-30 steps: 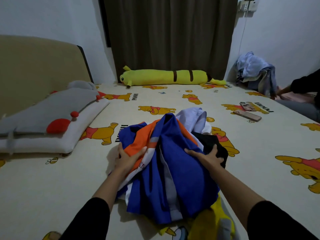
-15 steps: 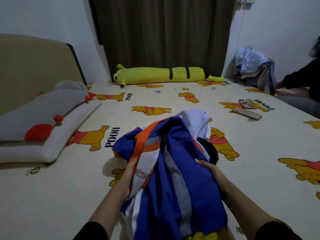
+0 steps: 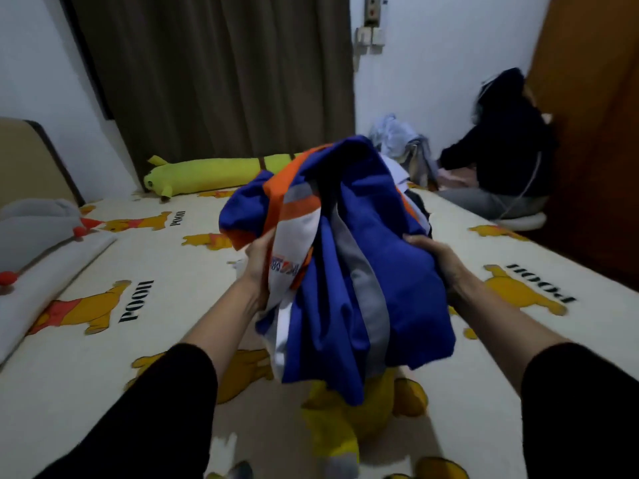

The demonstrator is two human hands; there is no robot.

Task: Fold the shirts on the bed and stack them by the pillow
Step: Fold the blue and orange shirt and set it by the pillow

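- left hand (image 3: pixel 259 261), centre of frame: fingers curled into the left side of a bundle of shirts (image 3: pixel 345 271), gripping it.
- right hand (image 3: pixel 437 259), right of centre: fingers curled over the bundle's right side.
- both forearms bare, reaching up from the lower corners; black sleeves pushed back.

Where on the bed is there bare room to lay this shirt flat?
Open sheet lies between the pillow and the left hand. Crowded under the blue shirt bundle, where a yellow garment lies.
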